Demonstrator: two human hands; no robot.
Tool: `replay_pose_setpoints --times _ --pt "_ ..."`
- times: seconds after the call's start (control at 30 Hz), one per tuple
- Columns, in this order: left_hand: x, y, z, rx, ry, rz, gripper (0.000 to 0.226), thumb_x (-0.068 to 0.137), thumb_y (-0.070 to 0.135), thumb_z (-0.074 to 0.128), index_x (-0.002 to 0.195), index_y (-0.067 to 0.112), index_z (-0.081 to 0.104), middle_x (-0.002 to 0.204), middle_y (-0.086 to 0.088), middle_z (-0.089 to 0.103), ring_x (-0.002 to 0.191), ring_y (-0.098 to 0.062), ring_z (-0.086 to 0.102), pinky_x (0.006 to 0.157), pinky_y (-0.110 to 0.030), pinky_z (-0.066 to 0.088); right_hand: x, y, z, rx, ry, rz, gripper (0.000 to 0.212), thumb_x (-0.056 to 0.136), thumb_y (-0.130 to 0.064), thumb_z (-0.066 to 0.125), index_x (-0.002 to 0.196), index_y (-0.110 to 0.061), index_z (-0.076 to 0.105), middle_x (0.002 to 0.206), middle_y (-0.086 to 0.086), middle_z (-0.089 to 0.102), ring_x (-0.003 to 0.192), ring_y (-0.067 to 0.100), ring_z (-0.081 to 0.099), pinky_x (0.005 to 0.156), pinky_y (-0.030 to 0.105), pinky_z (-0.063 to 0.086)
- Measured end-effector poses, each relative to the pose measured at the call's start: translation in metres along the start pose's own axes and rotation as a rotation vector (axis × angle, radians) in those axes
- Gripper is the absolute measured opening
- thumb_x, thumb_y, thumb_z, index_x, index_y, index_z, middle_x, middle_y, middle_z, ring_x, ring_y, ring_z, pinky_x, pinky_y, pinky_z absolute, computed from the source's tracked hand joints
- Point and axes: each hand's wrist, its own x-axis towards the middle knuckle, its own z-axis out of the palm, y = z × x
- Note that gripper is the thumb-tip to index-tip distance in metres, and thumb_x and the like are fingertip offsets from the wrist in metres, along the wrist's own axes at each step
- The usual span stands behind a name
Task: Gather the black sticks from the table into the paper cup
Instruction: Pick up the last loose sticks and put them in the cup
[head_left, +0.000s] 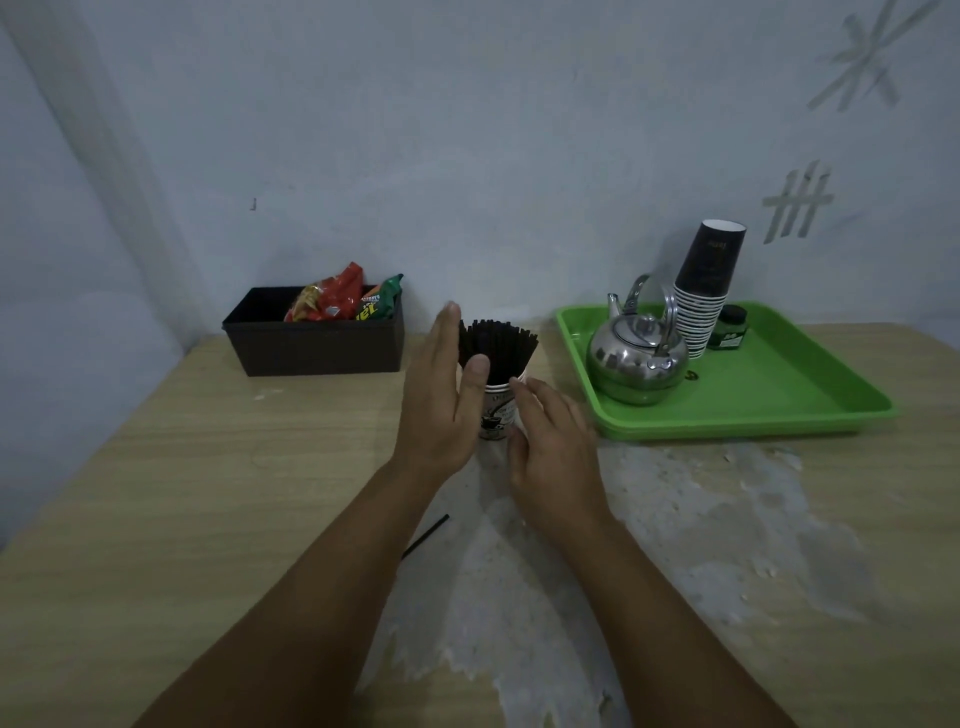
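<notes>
paper cup (500, 410) packed with black sticks (497, 351); left hand (445, 400), right hand (551, 451) flat, empty.

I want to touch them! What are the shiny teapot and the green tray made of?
The kettle looks like polished metal, probably steel: it mirrors the room. The green tray looks like smooth moulded plastic, with an even colour and a soft sheen.

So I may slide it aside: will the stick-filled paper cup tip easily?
Probably. The paper cup looks narrow-based, and the black sticks fan out well above its rim, so it seems top-heavy. Pushed low, it may slide; pushed high, likely topple.
</notes>
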Motion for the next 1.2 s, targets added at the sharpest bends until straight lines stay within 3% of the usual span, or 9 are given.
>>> replay_pose_setpoints --times 0.17,0.4,0.53,0.6,0.7,0.8,0.9,1.03,1.2 --pt "0.006 -0.004 -0.005 0.072 -0.115 0.011 0.057 0.099 0.043 0.028 0.144 0.009 0.034 0.149 -0.009 0.039 0.139 -0.017 0.032 0.112 -0.046 0.029 -0.002 0.002 0.002 -0.002 -0.032 0.007 0.052 0.089 -0.018 0.045 0.141 -0.012 0.047 0.135 0.011 0.052 0.119 0.029 0.049 0.098 0.044 0.044" --pt "-0.002 0.003 -0.023 0.037 -0.112 -0.056 0.055 0.099 0.046 0.030 0.146 0.018 0.032 0.152 -0.002 0.034 0.140 -0.009 0.027 0.115 -0.034 0.024 -0.007 -0.006 -0.005 0.070 0.006 0.044 0.051 0.088 -0.015 0.057 0.138 -0.015 0.049 0.131 0.010 0.051 0.120 0.028 0.049 0.097 0.041 0.046" --pt "-0.023 0.009 -0.054 0.055 -0.038 -0.202 0.043 0.096 0.047 0.040 0.128 0.022 0.056 0.125 0.005 0.061 0.112 -0.003 0.053 0.092 -0.022 0.044 -0.018 -0.019 -0.013 0.045 -0.070 0.028 0.034 0.090 -0.023 0.054 0.123 -0.017 0.062 0.112 0.004 0.063 0.103 0.025 0.055 0.084 0.038 0.048" --pt "-0.037 0.008 -0.073 0.183 -0.061 -0.279 0.030 0.095 0.040 0.048 0.114 0.024 0.064 0.108 0.009 0.066 0.097 -0.003 0.056 0.076 -0.014 0.041 -0.024 -0.025 -0.012 0.014 -0.189 0.065 0.030 0.094 -0.028 0.051 0.120 -0.021 0.065 0.110 0.003 0.066 0.102 0.024 0.057 0.082 0.035 0.047" --pt "-0.060 0.003 -0.098 0.393 -0.104 -0.439 0.028 0.093 0.038 0.050 0.109 0.021 0.065 0.103 0.003 0.067 0.092 -0.012 0.058 0.074 -0.024 0.042 -0.031 -0.032 -0.008 -0.066 -0.326 0.129 0.030 0.097 -0.029 0.047 0.119 -0.022 0.065 0.109 0.005 0.067 0.102 0.025 0.058 0.079 0.034 0.047" --pt "-0.087 0.001 -0.111 0.707 -0.202 -0.585 0.046 0.090 0.055 0.043 0.110 0.020 0.065 0.107 -0.005 0.065 0.099 -0.025 0.057 0.083 -0.038 0.045 -0.033 -0.035 -0.007 -0.069 -0.370 0.136 0.029 0.097 -0.028 0.047 0.117 -0.020 0.067 0.108 0.006 0.067 0.102 0.026 0.059 0.080 0.034 0.048" --pt "-0.110 0.009 -0.110 0.949 -0.295 -0.601 0.065 0.084 0.072 0.028 0.094 0.019 0.064 0.101 -0.007 0.059 0.097 -0.028 0.052 0.081 -0.042 0.040 -0.033 -0.035 -0.006 -0.019 -0.385 0.145 0.028 0.097 -0.026 0.049 0.117 -0.020 0.067 0.108 0.008 0.067 0.101 0.028 0.059 0.082 0.035 0.049" --pt "-0.120 0.021 -0.100 0.969 -0.356 -0.563 0.082 0.070 0.089 0.023 0.095 0.020 0.061 0.101 -0.004 0.054 0.099 -0.026 0.047 0.083 -0.043 0.036 -0.035 -0.035 -0.004 0.009 -0.372 0.179 0.027 0.095 -0.027 0.051 0.116 -0.021 0.069 0.109 0.006 0.067 0.100 0.026 0.060 0.083 0.034 0.050" --pt "-0.119 0.024 -0.090 0.938 -0.368 -0.474 0.057 0.079 0.071 0.046 0.094 0.019 0.064 0.096 -0.002 0.054 0.094 -0.023 0.048 0.077 -0.037 0.039 -0.034 -0.036 -0.006 0.040 -0.372 0.197 0.027 0.095 -0.032 0.053 0.114 -0.022 0.069 0.109 0.003 0.068 0.099 0.023 0.061 0.084 0.034 0.050"
